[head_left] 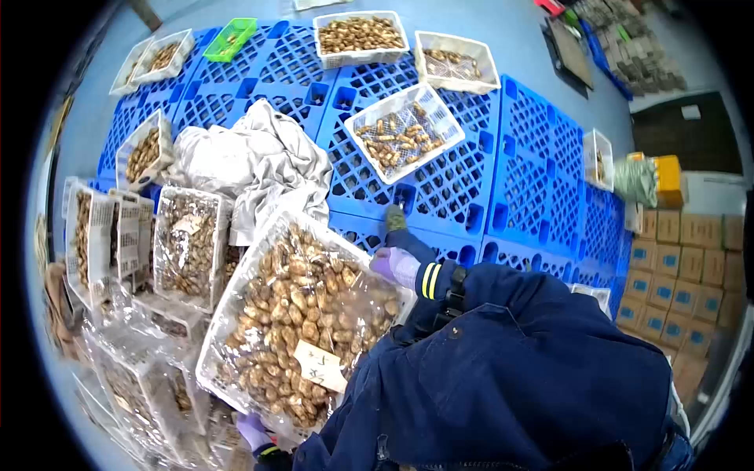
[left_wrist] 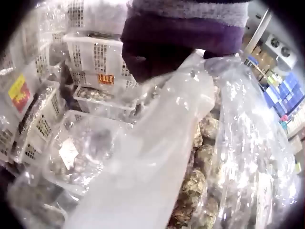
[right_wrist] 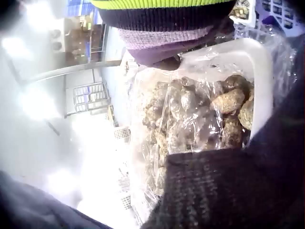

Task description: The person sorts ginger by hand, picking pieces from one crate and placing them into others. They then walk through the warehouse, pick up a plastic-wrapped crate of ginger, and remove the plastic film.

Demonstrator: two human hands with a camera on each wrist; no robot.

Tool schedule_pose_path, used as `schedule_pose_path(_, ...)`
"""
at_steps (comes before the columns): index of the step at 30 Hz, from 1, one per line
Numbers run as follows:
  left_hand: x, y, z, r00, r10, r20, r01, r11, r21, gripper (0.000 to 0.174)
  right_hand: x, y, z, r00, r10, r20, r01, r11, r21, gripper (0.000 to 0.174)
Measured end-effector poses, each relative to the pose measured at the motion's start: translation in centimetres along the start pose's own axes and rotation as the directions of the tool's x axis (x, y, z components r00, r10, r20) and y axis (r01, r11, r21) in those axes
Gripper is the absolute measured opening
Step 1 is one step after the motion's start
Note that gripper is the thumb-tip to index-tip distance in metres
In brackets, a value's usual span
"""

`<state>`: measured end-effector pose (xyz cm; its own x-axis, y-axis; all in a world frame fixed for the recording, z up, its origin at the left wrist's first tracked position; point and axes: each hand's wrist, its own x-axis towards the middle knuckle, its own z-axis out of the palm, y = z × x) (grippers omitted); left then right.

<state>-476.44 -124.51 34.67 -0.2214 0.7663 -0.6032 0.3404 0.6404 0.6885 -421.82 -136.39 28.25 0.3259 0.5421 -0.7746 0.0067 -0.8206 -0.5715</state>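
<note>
A large white plastic crate [head_left: 223, 318] of brown, knobbly tubers [head_left: 287, 302] is held tilted in front of the body. Clear plastic film covers the tubers, and a handwritten paper label [head_left: 320, 366] lies among them. My left hand [head_left: 253, 430], in a purple glove, grips the rim at the crate's lower end. Across from it, my right hand [head_left: 397, 265], gloved alike, holds the upper right rim. Close up in the left wrist view, the glove [left_wrist: 183, 40] hooks over the white rim [left_wrist: 143, 148]; its fingertips are hidden. The right wrist view shows the other glove [right_wrist: 164, 50] at the crate's edge.
Stacked, film-wrapped crates [head_left: 188, 243] stand on the left. Beside them a grey-white cloth [head_left: 255, 161] lies bunched on blue pallets [head_left: 534, 180]. Partly filled white crates [head_left: 428, 153] and a green basket [head_left: 230, 39] sit farther off. Cardboard boxes [head_left: 675, 267] are piled at right.
</note>
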Motion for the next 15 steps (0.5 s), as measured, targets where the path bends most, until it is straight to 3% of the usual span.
schedule_pose_path(2, 0.7, -1.2, -2.5, 0.997, 0.022, 0.074, -0.02, 0.999, -0.037, 0.049, -1.1, 1.0, 1.1, 0.995, 0.004, 0.104, -0.018, 0.991, 0.131, 0.035)
schedule_pose_path(3, 1.4, -2.1, -3.4, 0.994, 0.034, 0.101, -0.03, 0.999, -0.042, 0.05, -1.9, 0.2, 1.0, 0.985, 0.13, 0.111, -0.145, 0.979, 0.144, 0.035)
schedule_pose_path(4, 2.1, -3.0, -3.6, 0.995, 0.024, 0.096, -0.019, 0.998, -0.052, 0.049, -1.3, 1.3, 1.5, 0.983, 0.17, 0.069, -0.181, 0.963, 0.201, 0.038)
schedule_pose_path(5, 2.3, -3.1, -2.7, 0.995, -0.081, 0.061, 0.081, 0.997, -0.002, 0.048, -0.5, 2.5, 1.9, 0.976, 0.216, 0.023, -0.214, 0.943, 0.253, 0.04)
schedule_pose_path(6, 3.2, -3.3, -2.5, 0.994, -0.047, 0.099, 0.042, 0.998, 0.055, 0.047, -2.8, 0.8, 0.5, 0.998, 0.058, 0.0, -0.058, 0.991, 0.124, 0.034)
schedule_pose_path(7, 3.9, -3.7, -2.1, 0.99, -0.019, 0.138, 0.004, 0.994, 0.108, 0.047, -3.1, 0.5, -0.4, 0.995, 0.096, 0.004, -0.095, 0.991, 0.093, 0.036)
schedule_pose_path(9, 3.1, -2.3, -0.4, 0.984, 0.007, 0.179, -0.012, 1.0, 0.024, 0.045, -3.6, 0.6, -1.5, 0.985, 0.17, 0.02, -0.171, 0.985, 0.033, 0.043)
schedule_pose_path(10, 2.8, -0.9, 0.9, 0.979, 0.031, 0.202, -0.028, 0.999, -0.019, 0.044, -3.6, 1.9, -1.8, 0.989, 0.146, 0.017, -0.147, 0.972, 0.182, 0.043)
schedule_pose_path(11, 2.7, 0.2, 2.0, 0.978, 0.043, 0.206, -0.047, 0.999, 0.016, 0.044, -4.0, 1.6, -2.1, 0.991, 0.085, -0.101, -0.066, 0.982, 0.178, 0.041)
schedule_pose_path(13, 2.7, 2.3, 4.5, 0.973, 0.072, 0.22, -0.092, 0.992, 0.081, 0.043, -5.9, 2.3, -4.3, 0.993, 0.114, -0.043, -0.105, 0.98, 0.168, 0.037)
schedule_pose_path(14, 2.1, 4.0, 6.0, 0.965, 0.078, 0.249, -0.109, 0.988, 0.113, 0.043, -6.2, 3.7, -5.0, 0.997, 0.065, -0.032, -0.049, 0.928, 0.37, 0.036)
schedule_pose_path(15, 2.0, 5.1, 7.2, 0.956, 0.106, 0.274, -0.142, 0.983, 0.113, 0.043, -5.8, 4.6, -5.4, 0.988, 0.128, -0.09, -0.092, 0.94, 0.329, 0.035)
